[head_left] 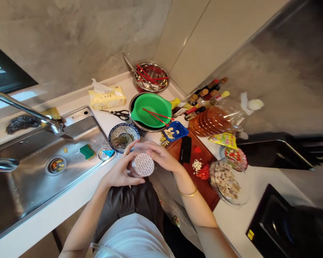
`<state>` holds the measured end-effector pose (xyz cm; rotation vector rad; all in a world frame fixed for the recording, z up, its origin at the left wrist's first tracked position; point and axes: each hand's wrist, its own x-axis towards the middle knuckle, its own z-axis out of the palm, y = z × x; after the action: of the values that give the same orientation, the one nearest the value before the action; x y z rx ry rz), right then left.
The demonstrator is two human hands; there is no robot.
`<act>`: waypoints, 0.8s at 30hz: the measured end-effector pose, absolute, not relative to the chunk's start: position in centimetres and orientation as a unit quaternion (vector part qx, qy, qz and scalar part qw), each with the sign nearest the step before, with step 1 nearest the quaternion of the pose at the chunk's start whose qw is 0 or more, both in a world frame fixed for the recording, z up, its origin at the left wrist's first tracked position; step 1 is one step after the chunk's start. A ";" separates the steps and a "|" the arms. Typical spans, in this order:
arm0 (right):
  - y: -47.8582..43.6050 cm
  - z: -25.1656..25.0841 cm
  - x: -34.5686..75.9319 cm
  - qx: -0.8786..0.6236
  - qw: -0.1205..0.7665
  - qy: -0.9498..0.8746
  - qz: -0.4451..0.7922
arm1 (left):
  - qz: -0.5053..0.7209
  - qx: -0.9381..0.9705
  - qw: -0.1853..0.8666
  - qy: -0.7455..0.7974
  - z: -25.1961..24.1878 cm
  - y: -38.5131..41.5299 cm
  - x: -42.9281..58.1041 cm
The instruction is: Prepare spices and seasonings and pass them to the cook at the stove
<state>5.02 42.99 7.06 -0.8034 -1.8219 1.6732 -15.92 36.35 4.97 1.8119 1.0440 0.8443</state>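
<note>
A small jar [143,165] with a whitish, printed round top is held in front of my waist, its top facing me. My left hand [121,166] is wrapped round its left side, thumb along the near edge. From the right, my right hand [163,156] closes over the far side with its fingers against the jar; the fingertips are partly blurred. What is inside cannot be made out. Just beyond my hands is a blue-and-white bowl [113,138] holding soaked, greyish-brown pieces. To the right lies a brown cutting board [208,195] with a black-bladed knife [186,148].
Left is the steel sink [78,179] with a green sponge [87,152]. A green colander [164,104] with red chopsticks, scissors [121,114] and a tissue pack [107,98] stand behind. Chopped red and white bits, a glass bowl [243,202] of pale meat pieces and a large oil bottle [210,122] are right.
</note>
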 end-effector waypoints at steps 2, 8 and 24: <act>42.8 6.6 4.9 -0.283 0.255 -0.688 0.618 | 0.350 0.714 0.440 0.416 4.4 35.9 -15.6; 41.1 6.6 5.7 -0.420 0.378 -0.713 0.416 | 0.383 0.669 0.400 0.496 4.1 35.8 -14.3; 39.2 7.8 6.4 -0.312 0.299 -0.885 0.175 | 0.354 0.659 0.397 0.532 3.9 35.4 -14.8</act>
<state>6.40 39.16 7.85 -0.8286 -2.3496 0.4648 -14.75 35.42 3.90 1.6694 1.3477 0.8955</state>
